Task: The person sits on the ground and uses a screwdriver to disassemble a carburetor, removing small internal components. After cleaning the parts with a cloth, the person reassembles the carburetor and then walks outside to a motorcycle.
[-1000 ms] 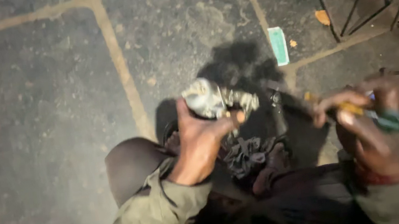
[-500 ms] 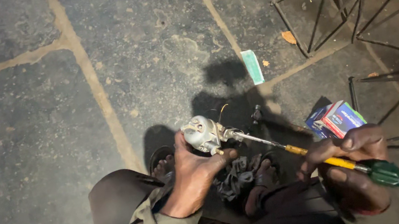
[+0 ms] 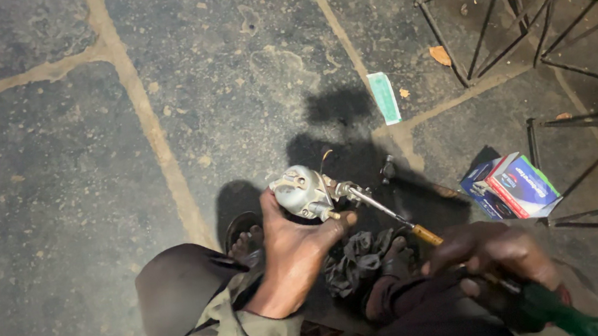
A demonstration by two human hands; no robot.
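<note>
**Stone floor, metal part in hand**

The ground is dark, rough stone slabs (image 3: 54,188) with pale joints (image 3: 153,139) running from the top centre down to the middle and across the upper left. Grit and small scraps lie scattered over it. A strong light throws hard shadows at the centre of the frame.

At centre, the left hand (image 3: 295,255) is closed around a small grey metal part (image 3: 300,192), held just above the floor. The right hand (image 3: 500,257), at lower right, grips a screwdriver (image 3: 427,234) with a green handle; its shaft slants up-left and its tip meets the part. A dark rag (image 3: 358,262) sits between the hands, on the person's lap.

Right of centre, a blue and red box (image 3: 515,187) lies on the floor. A pale green strip (image 3: 384,97) lies above centre. Black metal frames (image 3: 513,8) fill the upper right and right edge. A sandalled foot (image 3: 244,242) shows beside the left wrist.
</note>
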